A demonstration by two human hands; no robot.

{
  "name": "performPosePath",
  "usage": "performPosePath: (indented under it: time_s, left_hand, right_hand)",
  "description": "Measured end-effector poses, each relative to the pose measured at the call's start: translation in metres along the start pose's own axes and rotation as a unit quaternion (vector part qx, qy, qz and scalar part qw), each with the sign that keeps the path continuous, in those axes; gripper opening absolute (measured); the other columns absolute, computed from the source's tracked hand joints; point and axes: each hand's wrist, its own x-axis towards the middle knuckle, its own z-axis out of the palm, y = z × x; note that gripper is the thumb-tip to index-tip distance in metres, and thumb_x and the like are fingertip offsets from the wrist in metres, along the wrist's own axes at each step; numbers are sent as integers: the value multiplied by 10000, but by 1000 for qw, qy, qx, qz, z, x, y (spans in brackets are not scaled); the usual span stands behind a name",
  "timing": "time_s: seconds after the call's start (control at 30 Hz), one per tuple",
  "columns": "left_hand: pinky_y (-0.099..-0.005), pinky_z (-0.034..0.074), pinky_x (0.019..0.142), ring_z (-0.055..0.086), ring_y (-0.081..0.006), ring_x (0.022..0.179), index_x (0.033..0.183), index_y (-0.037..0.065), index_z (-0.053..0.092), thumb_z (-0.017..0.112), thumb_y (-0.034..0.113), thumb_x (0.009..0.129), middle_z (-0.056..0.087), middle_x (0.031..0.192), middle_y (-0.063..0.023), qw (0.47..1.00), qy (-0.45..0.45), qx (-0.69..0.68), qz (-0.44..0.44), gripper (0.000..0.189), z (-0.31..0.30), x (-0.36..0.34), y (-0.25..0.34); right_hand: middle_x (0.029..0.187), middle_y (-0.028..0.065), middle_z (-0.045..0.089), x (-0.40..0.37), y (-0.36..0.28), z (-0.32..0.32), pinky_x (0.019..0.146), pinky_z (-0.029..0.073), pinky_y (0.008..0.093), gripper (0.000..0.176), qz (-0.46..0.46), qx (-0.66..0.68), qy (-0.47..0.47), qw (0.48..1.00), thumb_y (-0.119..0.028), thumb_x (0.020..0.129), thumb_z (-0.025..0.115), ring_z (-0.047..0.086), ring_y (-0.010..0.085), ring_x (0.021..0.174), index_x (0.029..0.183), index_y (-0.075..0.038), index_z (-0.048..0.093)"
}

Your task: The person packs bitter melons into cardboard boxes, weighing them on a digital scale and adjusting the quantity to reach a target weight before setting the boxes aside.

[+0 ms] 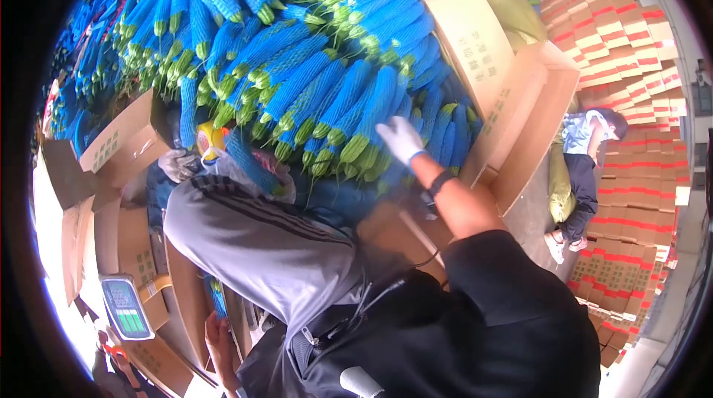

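Much lost around the pile of blue-netted cucumbers (327, 64)

The pile's far side runs out past the dark round rim of the view. Its near edge is covered by a grey striped garment (252, 242), and I cannot tell whose that is. On the pile's near right slope the white-gloved right hand (401, 138) is smeared with blur, so whether its fingers (386, 131) grip anything is unclear. A greyish glove (178, 164) at the pile's lower left is half buried. Below the pile, the scale's display (126, 307) is too small to read, as is the print on the box (122, 142) to its left.
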Motion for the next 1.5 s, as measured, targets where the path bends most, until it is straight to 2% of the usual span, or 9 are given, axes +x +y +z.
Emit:
performPosePath:
  time_s: [0.13,0.3,0.43,0.73,0.9,0.97,1.1,1.27,1.5]
  left_hand:
    - [-290,497,796,601,-122,872,1397,7,602,665,157,1033,656,953,-29,998,-2,-62,4,399,6,-3,-1]
    - [-260,463,779,553,-93,851,1392,20,598,643,79,996,631,942,-1,997,-13,-16,75,403,5,12,-32]
    - [-325,498,903,648,-160,976,1401,-4,582,644,295,1028,705,1071,-65,995,-45,-63,69,482,-4,31,-63]
    - [-340,502,902,668,-198,934,1391,-11,578,632,272,1014,705,1008,-93,963,54,36,261,475,-24,2,194]
    - [-376,505,905,679,-244,884,1297,16,620,657,321,987,691,937,-110,876,78,141,456,436,-15,-2,341]
    - [-423,506,912,677,-265,888,1180,57,655,715,388,944,698,957,-85,728,76,247,636,411,-21,-18,403]
    - [-454,522,871,682,-329,872,959,87,666,798,427,879,696,883,-31,724,165,149,653,373,-13,-76,446]
    - [-443,577,846,673,-198,820,1692,470,-1,719,247,1009,691,1185,-101,690,-7,57,721,1017,-9,-86,471]
    - [-419,579,774,674,-189,751,1665,559,37,724,229,1012,713,1134,-105,632,48,25,773,1003,8,-56,475]
  right_hand:
    - [1363,276,646,-3,-76,17,1100,472,516,788,176,-54,27,983,-609,920,673,611,460,1270,1432,-17,581]
    - [1294,259,664,-9,-98,35,1039,489,535,806,27,-26,94,995,-560,881,721,618,469,1186,1495,-84,506]
    - [1252,254,691,3,-94,47,1003,507,555,727,19,-31,119,992,-540,926,673,657,445,1153,1480,-88,540]
    - [1442,252,608,41,-27,12,1151,460,466,703,168,-90,39,981,-447,882,705,587,420,1335,1462,-69,577]
    - [1486,262,576,52,-35,-3,1147,466,473,763,170,-106,-33,979,-390,864,730,577,430,1352,1502,-27,520]
    - [1463,261,594,54,-45,-14,1119,492,478,690,170,-117,-41,978,-374,872,730,598,422,1330,1447,-33,559]
    - [1410,277,620,53,-38,-15,1072,527,496,586,161,-130,-58,977,-332,887,745,627,434,1284,1362,-21,599]
    - [1436,285,584,50,-35,-9,1114,483,500,661,146,-152,-59,976,-294,911,715,589,451,1319,1470,-11,505]
    - [1397,284,598,50,-20,2,1103,481,502,640,126,-164,-25,978,-274,914,728,590,454,1299,1455,-12,507]
